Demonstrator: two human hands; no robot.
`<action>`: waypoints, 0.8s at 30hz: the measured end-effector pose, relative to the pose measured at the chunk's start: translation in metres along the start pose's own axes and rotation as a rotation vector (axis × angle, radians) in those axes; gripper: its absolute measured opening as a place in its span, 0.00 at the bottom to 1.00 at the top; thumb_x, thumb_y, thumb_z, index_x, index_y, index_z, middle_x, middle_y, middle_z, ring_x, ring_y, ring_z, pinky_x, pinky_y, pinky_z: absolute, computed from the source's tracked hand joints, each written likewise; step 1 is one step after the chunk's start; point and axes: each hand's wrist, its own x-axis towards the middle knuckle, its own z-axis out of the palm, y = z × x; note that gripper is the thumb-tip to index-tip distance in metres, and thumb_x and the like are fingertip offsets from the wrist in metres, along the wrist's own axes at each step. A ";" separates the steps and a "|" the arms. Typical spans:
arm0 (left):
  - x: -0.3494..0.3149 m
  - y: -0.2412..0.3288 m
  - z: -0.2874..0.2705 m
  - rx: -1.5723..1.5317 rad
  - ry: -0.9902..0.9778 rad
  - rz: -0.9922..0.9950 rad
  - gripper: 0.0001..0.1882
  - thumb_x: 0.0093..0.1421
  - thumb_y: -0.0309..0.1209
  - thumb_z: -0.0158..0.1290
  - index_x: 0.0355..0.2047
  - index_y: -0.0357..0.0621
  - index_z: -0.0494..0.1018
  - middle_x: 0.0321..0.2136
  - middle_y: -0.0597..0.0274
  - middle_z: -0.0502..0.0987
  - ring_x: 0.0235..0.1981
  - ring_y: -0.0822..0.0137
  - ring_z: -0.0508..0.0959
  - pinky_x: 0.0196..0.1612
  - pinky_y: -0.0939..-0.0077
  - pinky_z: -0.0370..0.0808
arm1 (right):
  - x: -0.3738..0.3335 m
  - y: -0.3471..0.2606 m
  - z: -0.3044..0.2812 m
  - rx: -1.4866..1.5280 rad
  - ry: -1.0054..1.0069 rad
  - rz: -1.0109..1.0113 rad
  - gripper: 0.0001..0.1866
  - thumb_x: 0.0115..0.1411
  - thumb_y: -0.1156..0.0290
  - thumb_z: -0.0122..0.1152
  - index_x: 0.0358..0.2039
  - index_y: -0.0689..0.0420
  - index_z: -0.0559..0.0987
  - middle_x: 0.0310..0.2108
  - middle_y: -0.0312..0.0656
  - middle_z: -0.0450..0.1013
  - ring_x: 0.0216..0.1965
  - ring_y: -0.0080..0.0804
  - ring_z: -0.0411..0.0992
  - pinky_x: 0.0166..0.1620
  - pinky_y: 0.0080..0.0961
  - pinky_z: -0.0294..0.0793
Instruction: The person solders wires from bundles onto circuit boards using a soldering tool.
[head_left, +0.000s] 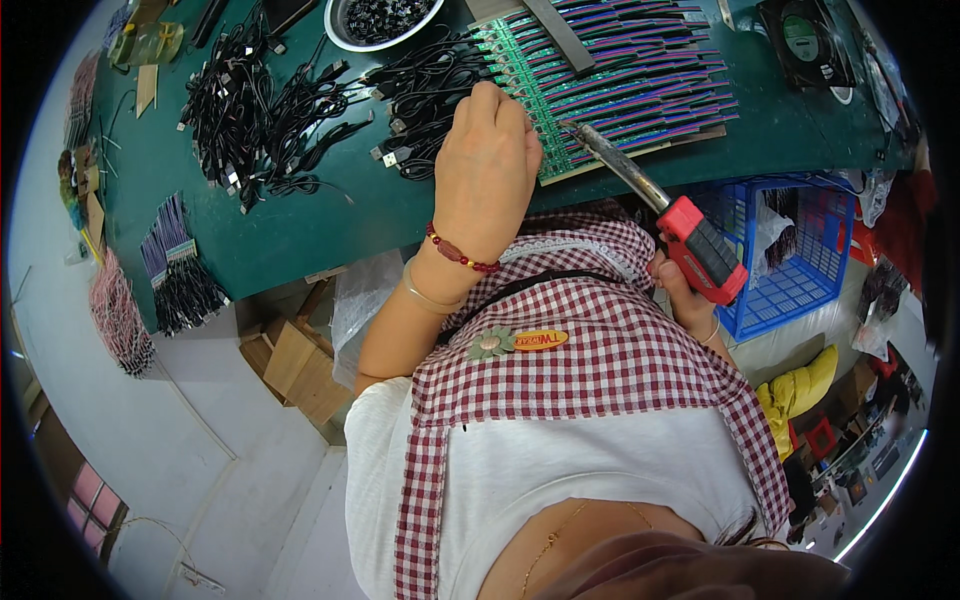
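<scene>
My right hand (684, 298) is wrapped round the red and black handle of a soldering iron (705, 250). Its metal tip reaches up to the near end of a green circuit board panel (541, 100). Beside that tip, my left hand (490, 145) is over the panel's left edge, its fingers pinched together; what they hold is hidden under them. Thin red, blue and black wires (640, 85) run from the panel to the right. Black USB cables (420, 110) lie just left of my left hand, their far ends along the panel's edge.
A dark flat bar (560, 38) lies across the panel. More black USB cables (225, 125) are heaped on the green tabletop (330, 215), with a white bowl (335, 35) of small black parts behind. Below the table's right edge stands a blue plastic crate (790, 300); a small fan (803, 45) sits far right.
</scene>
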 end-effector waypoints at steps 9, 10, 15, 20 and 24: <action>0.000 0.001 0.000 0.018 -0.015 0.000 0.05 0.47 0.21 0.54 0.24 0.35 0.68 0.30 0.54 0.68 0.32 0.54 0.72 0.34 0.65 0.72 | 0.000 -0.003 -0.001 0.103 -0.027 0.018 0.07 0.55 0.73 0.61 0.33 0.62 0.76 0.25 0.36 0.72 0.26 0.24 0.69 0.32 0.22 0.69; 0.000 0.001 0.000 0.020 -0.017 0.002 0.05 0.48 0.21 0.54 0.24 0.35 0.68 0.30 0.54 0.68 0.32 0.54 0.72 0.34 0.65 0.72 | 0.000 -0.004 0.000 0.137 -0.033 0.033 0.07 0.56 0.73 0.60 0.34 0.62 0.76 0.25 0.36 0.72 0.26 0.23 0.69 0.32 0.22 0.69; 0.001 0.003 -0.003 0.030 -0.021 0.013 0.05 0.48 0.21 0.54 0.24 0.34 0.68 0.31 0.54 0.69 0.33 0.54 0.72 0.35 0.65 0.72 | 0.003 -0.001 0.002 0.131 0.014 -0.013 0.14 0.58 0.69 0.56 0.42 0.64 0.71 0.23 0.37 0.68 0.24 0.22 0.64 0.30 0.21 0.65; -0.002 -0.001 -0.001 0.040 -0.015 0.032 0.06 0.49 0.21 0.54 0.26 0.34 0.68 0.32 0.54 0.69 0.34 0.54 0.72 0.35 0.65 0.72 | 0.012 -0.012 0.011 0.191 0.064 -0.017 0.21 0.59 0.65 0.54 0.49 0.64 0.66 0.20 0.38 0.65 0.21 0.22 0.61 0.28 0.20 0.62; -0.009 -0.004 -0.015 0.008 0.016 0.011 0.08 0.48 0.22 0.56 0.29 0.37 0.70 0.34 0.55 0.70 0.36 0.54 0.72 0.38 0.64 0.70 | 0.019 -0.016 0.015 0.292 0.023 -0.047 0.21 0.60 0.66 0.53 0.50 0.65 0.65 0.20 0.39 0.64 0.21 0.21 0.60 0.28 0.20 0.62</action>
